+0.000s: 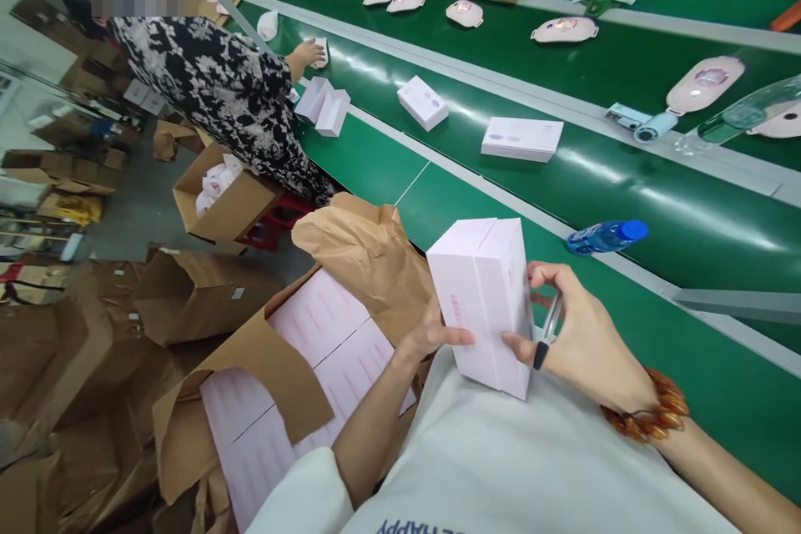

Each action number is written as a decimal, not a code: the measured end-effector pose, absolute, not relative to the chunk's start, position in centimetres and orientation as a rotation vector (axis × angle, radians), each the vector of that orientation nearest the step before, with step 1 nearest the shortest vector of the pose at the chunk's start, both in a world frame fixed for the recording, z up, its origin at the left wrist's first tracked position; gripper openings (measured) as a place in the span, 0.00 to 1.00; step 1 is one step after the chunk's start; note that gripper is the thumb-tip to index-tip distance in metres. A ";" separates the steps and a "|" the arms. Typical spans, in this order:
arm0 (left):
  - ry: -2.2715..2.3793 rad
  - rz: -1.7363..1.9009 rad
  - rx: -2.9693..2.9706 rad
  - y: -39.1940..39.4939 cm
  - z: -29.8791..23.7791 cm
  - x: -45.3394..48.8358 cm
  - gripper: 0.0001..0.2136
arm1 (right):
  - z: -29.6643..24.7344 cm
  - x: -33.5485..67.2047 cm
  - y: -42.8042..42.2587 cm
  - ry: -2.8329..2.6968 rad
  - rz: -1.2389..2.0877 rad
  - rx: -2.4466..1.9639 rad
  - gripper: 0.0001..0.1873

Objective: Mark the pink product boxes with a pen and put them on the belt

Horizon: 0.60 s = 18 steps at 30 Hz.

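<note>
A pale pink carton point(481, 300) is held upright in front of my chest, over the near edge of the green table point(719, 384). My left hand point(435, 334) grips its left side from below, thumb across the front face. My right hand point(579, 334) holds the carton's right side with thumb and fingertips, and a clear pen with a black cap point(546, 334) is tucked between its fingers. A beaded amber bracelet point(651, 413) sits on my right wrist.
A brown paper-wrapped bundle of flat pink cartons point(313, 367) lies at my left. A blue-capped bottle point(606, 236) lies on the table's rail. White boxes point(521, 138) ride the green conveyor. A person in a black-and-white patterned top point(213, 83) stands to the left, hand on the belt. Cardboard boxes point(219, 204) crowd the floor.
</note>
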<state>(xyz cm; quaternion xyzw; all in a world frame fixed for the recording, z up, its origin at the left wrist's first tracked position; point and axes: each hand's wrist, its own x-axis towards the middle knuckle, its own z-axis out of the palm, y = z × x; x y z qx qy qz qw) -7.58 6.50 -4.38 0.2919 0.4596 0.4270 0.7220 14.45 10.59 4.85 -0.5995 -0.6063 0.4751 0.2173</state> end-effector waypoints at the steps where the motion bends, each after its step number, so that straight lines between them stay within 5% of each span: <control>1: 1.004 0.936 0.643 6.5 -4.1 -7.4 0.36 | 5.2 14.7 10.8 -1.672 1.346 -1.686 0.32; 9: 0.999 0.917 0.614 7.1 -3.3 -7.7 0.29 | 7.8 17.5 12.1 -1.702 1.265 -1.902 0.36; 18: 0.879 0.819 0.435 5.7 -3.3 -4.8 0.35 | 6.3 16.6 10.1 -1.578 1.112 -1.780 0.27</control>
